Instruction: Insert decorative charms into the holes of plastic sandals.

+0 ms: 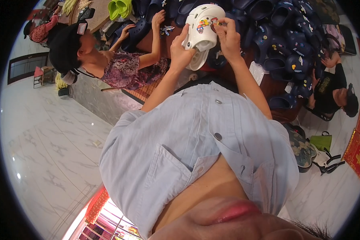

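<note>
Head view: one white clog (204,37) is held up at the top centre of the frame, above the tabletop (146,42), its toe toward the upper edge; the left hand (181,51) grasps it along its left side and near the heel, thumb inward; the right hand (230,40) is bent at its right side, thumb and forefinger close together at the coloured charms (204,26) on the upper; whether it pinches one, I cannot tell.

In my judgement the clog is light, of moulded foam, stiff enough to keep its form yet yielding under pressure; its smooth face may slip a little; a firm hold at the side wall or heel suits it, leaving the upper free; the charms look small and are best taken by their edges.

Count: white clog, one; lime-green clogs (114,10), two, upper left; navy clogs (276,63), many, across the top and upper right, overlapping too closely to number; charms, several, too small to count surely; co-workers, two near, one at left (124,70) and one at right (328,90).
</note>
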Motion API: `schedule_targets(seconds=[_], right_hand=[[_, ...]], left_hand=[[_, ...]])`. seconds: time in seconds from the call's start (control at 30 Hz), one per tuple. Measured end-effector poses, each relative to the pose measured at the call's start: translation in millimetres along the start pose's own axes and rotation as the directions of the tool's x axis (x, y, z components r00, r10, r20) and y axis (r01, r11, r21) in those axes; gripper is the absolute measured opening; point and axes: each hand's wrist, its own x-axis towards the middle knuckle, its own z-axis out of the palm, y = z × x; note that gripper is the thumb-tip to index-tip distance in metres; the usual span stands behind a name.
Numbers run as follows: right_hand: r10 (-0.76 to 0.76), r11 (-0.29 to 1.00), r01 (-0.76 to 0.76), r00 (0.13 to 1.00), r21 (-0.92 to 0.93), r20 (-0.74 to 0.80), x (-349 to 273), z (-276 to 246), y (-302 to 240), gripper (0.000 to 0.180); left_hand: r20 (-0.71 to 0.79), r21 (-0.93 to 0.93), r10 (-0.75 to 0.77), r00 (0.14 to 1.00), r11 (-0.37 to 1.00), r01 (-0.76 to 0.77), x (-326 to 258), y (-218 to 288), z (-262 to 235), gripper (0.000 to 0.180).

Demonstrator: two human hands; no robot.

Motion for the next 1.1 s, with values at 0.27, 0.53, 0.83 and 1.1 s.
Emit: schedule_targets(seconds=[0.27,0.53,0.83,1.1], right_hand=[[0.152,0.979,-0.159,0.987,-0.129,-0.059,14,-12,11,0.039],[0.264,0.951,-0.267,0.964,-0.153,-0.041,9,-13,11,0.025],[0.19,0.98,-0.19,0.982,-0.061,0.001,5,-14,7,0.013],[0.098,0.994,-0.089,0.985,0.067,-0.14,-3,-13,16,0.009]], left_hand=[[0.037,0.274,0.246,0.968,0.929,-0.247,4,19,3,0.079],[0.054,0.355,0.273,0.961,0.894,-0.274,1,24,3,0.077],[0.026,0.394,0.296,0.955,0.875,-0.282,0,22,4,0.075],[-0.009,0.221,0.25,0.968,0.945,-0.242,2,27,6,0.074]])
